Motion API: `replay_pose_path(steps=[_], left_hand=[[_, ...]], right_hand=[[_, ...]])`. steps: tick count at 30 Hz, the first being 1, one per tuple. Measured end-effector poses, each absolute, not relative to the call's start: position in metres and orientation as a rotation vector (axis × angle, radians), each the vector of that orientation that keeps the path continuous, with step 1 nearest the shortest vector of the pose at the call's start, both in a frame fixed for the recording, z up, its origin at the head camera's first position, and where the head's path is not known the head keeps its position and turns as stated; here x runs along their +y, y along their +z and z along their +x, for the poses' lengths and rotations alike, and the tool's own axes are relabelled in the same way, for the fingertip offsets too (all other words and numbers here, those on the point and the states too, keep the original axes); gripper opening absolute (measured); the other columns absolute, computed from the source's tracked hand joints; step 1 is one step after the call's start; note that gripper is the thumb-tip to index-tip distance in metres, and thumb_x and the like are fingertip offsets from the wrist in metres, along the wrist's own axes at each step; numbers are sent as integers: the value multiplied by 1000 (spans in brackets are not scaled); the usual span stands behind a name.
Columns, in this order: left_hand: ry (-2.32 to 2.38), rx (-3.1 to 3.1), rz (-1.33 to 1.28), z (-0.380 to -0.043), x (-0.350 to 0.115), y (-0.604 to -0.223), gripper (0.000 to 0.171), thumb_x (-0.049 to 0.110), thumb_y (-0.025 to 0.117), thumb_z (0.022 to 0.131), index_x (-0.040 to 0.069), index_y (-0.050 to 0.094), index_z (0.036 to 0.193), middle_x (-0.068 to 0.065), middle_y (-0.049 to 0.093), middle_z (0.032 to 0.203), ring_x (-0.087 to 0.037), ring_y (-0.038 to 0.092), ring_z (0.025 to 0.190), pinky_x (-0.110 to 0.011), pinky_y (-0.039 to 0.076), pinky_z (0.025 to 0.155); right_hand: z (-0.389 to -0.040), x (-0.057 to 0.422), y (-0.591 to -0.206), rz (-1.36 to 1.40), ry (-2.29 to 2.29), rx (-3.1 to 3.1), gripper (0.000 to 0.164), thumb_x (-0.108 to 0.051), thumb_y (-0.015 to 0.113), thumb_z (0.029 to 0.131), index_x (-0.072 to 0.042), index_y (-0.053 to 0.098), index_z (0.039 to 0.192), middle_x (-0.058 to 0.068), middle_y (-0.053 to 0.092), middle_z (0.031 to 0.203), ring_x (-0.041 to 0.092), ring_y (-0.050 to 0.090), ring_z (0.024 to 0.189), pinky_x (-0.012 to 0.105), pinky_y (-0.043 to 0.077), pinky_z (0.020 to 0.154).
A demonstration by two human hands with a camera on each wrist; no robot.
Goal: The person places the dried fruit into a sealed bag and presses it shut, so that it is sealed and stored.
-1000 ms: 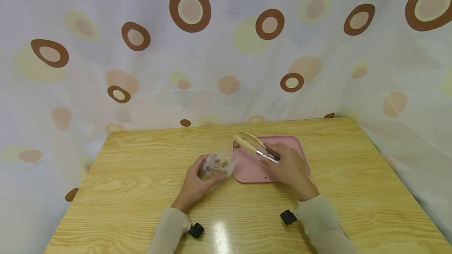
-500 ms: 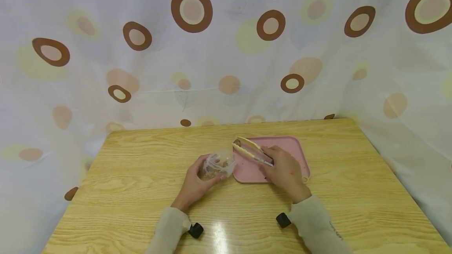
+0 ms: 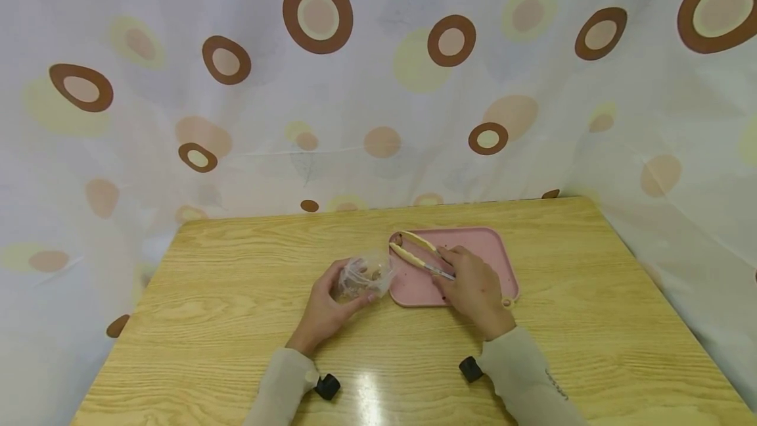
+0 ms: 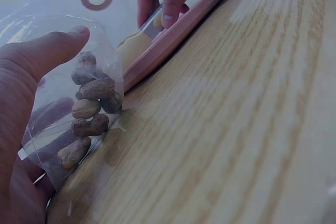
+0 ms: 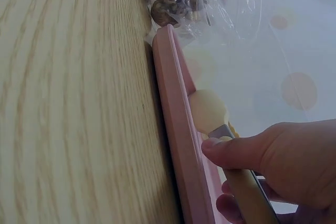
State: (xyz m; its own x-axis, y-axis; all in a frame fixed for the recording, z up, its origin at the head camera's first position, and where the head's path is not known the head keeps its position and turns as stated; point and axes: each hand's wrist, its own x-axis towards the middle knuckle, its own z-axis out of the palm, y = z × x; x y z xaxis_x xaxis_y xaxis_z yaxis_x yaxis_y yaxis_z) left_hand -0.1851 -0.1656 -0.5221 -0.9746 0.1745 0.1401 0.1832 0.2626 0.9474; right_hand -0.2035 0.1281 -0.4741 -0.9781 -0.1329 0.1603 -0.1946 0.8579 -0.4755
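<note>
My left hand (image 3: 328,307) holds a clear plastic bag (image 3: 363,276) upright on the table, thumb on the near side. Brown peanuts in their shells (image 4: 97,88) lie in a heap inside it, plain in the left wrist view. My right hand (image 3: 476,289) grips metal tongs with cream tips (image 3: 408,256), thumb along one arm. The tips are spread low over the pink tray (image 3: 481,240), on either side of a brown peanut (image 3: 398,240) at its far left corner. Whether they touch it I cannot tell.
A few dark crumbs lie on the tray. The tray's left edge is close beside the bag. The wooden table (image 3: 236,281) runs back to a patterned curtain (image 3: 260,110). A ring at the tongs' end (image 3: 508,303) shows behind my right hand.
The tongs have come down and slightly nearer to me, their tips now about the peanut in the tray's corner. My right hand moved slightly left. My left hand and the bag stayed put.
</note>
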Motion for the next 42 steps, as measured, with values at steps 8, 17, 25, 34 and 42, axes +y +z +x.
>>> replay_pose_path(steps=[8, 17, 25, 34, 42], left_hand=[[-1878, -2493, -349, -184, -166, -522, 67, 24, 93, 90, 30, 61, 149, 2, 70, 144, -16, 63, 132, -29, 45, 117], [-1884, -2489, -355, -185, -166, -522, 67, 24, 93, 90, 30, 61, 149, 2, 70, 144, -17, 63, 133, -31, 44, 119], [-1884, -2491, -356, -185, -166, -523, 66, 25, 93, 90, 30, 62, 149, 0, 71, 142, -17, 64, 129, -31, 45, 117], [-1891, -2479, -351, -185, -167, -522, 66, 24, 93, 90, 29, 62, 148, 1, 70, 143, -18, 64, 130, -32, 45, 117], [-1896, -2475, -354, -185, -167, -523, 66, 24, 92, 90, 29, 62, 149, -1, 70, 143, -18, 64, 129, -31, 46, 117]], right_hand=[[-204, 130, -474, 273, 784, -2921, 57, -22, 87, 95, -9, 69, 148, 14, 76, 130, 27, 73, 97, 41, 55, 70], [-205, 131, -474, 266, 755, -2948, 57, -24, 86, 96, -12, 68, 149, 11, 75, 131, 24, 71, 96, 36, 50, 67], [-202, 136, -468, 279, 804, -2881, 56, -24, 86, 95, -10, 70, 147, 12, 76, 130, 28, 74, 100, 44, 58, 75], [-198, 142, -455, 318, 842, -2841, 55, -20, 85, 96, -10, 69, 147, 13, 77, 123, 15, 57, 75, 32, 43, 64], [-194, 142, -446, 347, 854, -2808, 54, -20, 88, 95, -8, 71, 145, 9, 76, 105, 14, 53, 75, 29, 41, 66]])
